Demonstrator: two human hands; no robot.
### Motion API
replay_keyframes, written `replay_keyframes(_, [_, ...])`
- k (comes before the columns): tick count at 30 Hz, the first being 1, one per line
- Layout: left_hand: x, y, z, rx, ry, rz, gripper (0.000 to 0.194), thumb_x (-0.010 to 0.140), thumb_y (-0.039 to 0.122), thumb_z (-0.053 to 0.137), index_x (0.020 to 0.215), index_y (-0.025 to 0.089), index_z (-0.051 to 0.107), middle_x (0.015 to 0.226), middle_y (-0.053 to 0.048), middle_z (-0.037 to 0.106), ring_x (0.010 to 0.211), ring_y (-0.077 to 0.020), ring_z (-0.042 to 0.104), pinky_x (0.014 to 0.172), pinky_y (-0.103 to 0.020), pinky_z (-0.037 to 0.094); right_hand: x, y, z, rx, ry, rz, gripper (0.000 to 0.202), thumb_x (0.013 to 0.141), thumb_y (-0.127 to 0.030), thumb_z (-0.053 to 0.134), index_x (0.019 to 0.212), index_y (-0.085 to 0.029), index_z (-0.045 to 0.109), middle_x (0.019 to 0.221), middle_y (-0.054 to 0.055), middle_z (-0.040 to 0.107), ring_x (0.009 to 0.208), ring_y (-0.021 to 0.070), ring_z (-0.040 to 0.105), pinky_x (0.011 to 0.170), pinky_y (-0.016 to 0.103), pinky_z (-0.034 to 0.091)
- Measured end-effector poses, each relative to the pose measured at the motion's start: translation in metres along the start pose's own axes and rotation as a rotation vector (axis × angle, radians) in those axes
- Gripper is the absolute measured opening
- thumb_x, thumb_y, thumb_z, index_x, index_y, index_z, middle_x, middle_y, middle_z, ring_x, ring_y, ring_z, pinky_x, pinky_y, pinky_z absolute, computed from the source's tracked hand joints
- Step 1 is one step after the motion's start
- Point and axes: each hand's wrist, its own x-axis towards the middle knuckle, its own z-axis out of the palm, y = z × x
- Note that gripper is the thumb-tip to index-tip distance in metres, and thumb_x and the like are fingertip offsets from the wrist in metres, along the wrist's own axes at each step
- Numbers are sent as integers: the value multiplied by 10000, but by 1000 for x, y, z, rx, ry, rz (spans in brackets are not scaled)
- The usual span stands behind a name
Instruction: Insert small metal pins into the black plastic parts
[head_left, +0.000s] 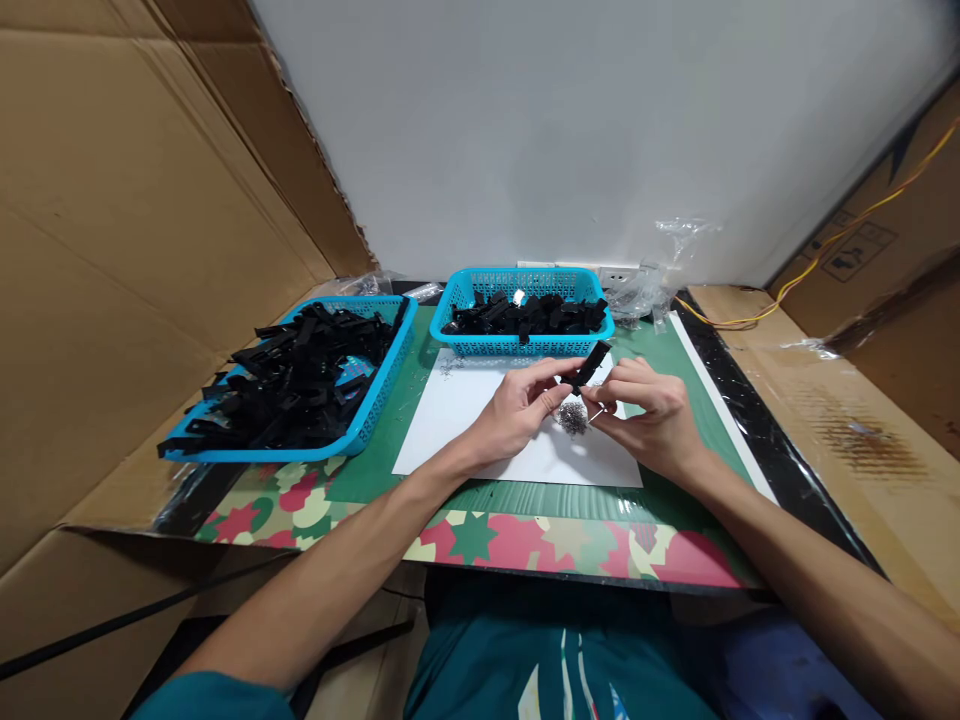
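Left hand [523, 405] grips a black strip [595, 364], lower end hidden; right hand [651, 402] pinches a thin rod [596, 414], mostly covered.

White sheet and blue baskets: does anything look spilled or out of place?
Slightly: small bits lie near the far left corner of the white sheet, apart from the main pile, perhaps strays. Some black pieces overhang the rim of the left basket.

Head-worn view, facing forward and down, near the tabletop [517, 548]
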Motion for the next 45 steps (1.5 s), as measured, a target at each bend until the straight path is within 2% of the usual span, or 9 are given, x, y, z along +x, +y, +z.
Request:
replay_keyframes(9, [1, 8, -4, 67, -71, 25, 392, 1038, 451, 619, 1357, 260, 742, 1155, -103, 697, 758, -140, 541, 689, -285, 427, 0, 0, -1, 40, -106, 128, 157, 954, -164, 673, 827, -215, 750, 748, 25, 737, 704, 196, 639, 726, 343, 442])
replay_keyframes(12, [2, 5, -4, 42, -52, -14, 440, 1025, 510, 622, 1338, 228, 752, 991, -81, 701, 733, -148, 525, 661, -282, 398, 0, 3, -2, 19, -109, 150, 132, 959, -176, 683, 908, -235, 790, 833, 40, 775, 771, 213, 667, 747, 352, 452])
replay_keyframes(15, [3, -2, -2, -93, -39, -107, 552, 1005, 583, 620, 1331, 153, 736, 750, -16, 599, 625, -116, 425, 589, -261, 319, 2, 6, -5, -32, -96, 114, 147, 970, -172, 682, 947, -247, 807, 830, 37, 770, 743, 204, 643, 731, 351, 434])
replay_keyframes(19, [2, -2, 1, -190, -89, -178, 583, 1008, 592, 604, 1326, 118, 720, 781, -23, 597, 616, -102, 432, 582, -257, 327, 5, 7, -13, -70, -105, 36, 183, 982, -159, 656, 912, -248, 800, 777, 33, 752, 710, 202, 604, 706, 355, 404])
replay_keyframes(22, [1, 7, 1, -14, -51, -108, 463, 1059, 506, 545, 1316, 169, 728, 980, -86, 698, 765, -146, 565, 662, -273, 419, 6, 10, -18, -49, -146, 30, 186, 972, -150, 649, 903, -250, 790, 756, 22, 746, 718, 202, 602, 705, 349, 417])
replay_keyframes(25, [-1, 14, 1, 224, 21, 26, 346, 1010, 409, 658, 1276, 200, 730, 1216, -101, 716, 945, -179, 615, 789, -295, 477, 5, 14, -24, 38, -216, 97, 171, 939, -129, 659, 914, -236, 790, 781, 16, 757, 740, 187, 632, 697, 323, 459])
replay_keyframes(31, [-5, 11, 7, 420, 6, 119, 144, 911, 274, 779, 1013, 175, 759, 960, -42, 770, 822, -164, 644, 768, -303, 502, 4, 17, -37, 240, -415, 303, 139, 913, -175, 694, 931, -224, 823, 851, 34, 792, 708, 154, 679, 639, 274, 520])
replay_keyframes(39, [-9, 8, 13, 520, -43, 165, 124, 879, 271, 784, 961, 178, 784, 900, -45, 790, 751, -171, 664, 719, -311, 510, 2, 17, -44, 290, -512, 361, 133, 940, -260, 706, 904, -229, 830, 865, 40, 805, 769, 182, 721, 699, 301, 562])
replay_keyframes(45, [-9, 3, 16, 632, -100, 288, 68, 855, 238, 755, 867, 172, 752, 800, -31, 766, 727, -184, 658, 735, -328, 502, 6, 23, -56, 198, -439, 349, 232, 1024, -349, 635, 1060, -242, 838, 1030, 84, 792, 907, 213, 730, 754, 328, 573])
